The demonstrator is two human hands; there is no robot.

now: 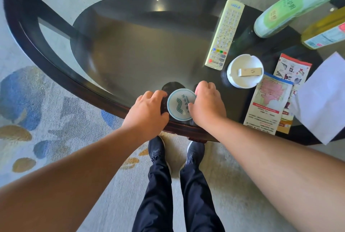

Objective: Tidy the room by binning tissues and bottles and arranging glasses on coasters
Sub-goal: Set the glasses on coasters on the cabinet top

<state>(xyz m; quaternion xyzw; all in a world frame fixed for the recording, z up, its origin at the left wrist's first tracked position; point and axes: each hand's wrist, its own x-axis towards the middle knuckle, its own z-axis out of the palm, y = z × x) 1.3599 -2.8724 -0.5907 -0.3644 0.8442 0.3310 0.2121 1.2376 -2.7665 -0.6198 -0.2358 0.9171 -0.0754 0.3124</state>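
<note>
Coaster (pixel 180 104) is lying flat on the table (pixel 56 75), right at the near edge, with both hands on it. Right hand (pixel 208 103) has its thumb on the printed top and its fingers curled over the far rim, so it's got a grip on it. Left hand (pixel 149 106) is curled up against the left rim, but honestly I can't tell if it's pinching the edge or just steadying it.

Looks to me like the coaster-placing step: getting it squared up where a glass will go. No glass anywhere in shot though, so the next move means letting go and finding one, then setting it down centred.

Just past the right hand is a white ashtray (pixel 235 79) with a small box in it, and the remote (pixel 225 34) beyond that. Leaflets (pixel 267 105) and a white sheet (pixel 323 97) lie off right. Furthest back, a green bottle (pixel 291 6) and a yellow bottle (pixel 324 34) haven't been binned yet.
</note>
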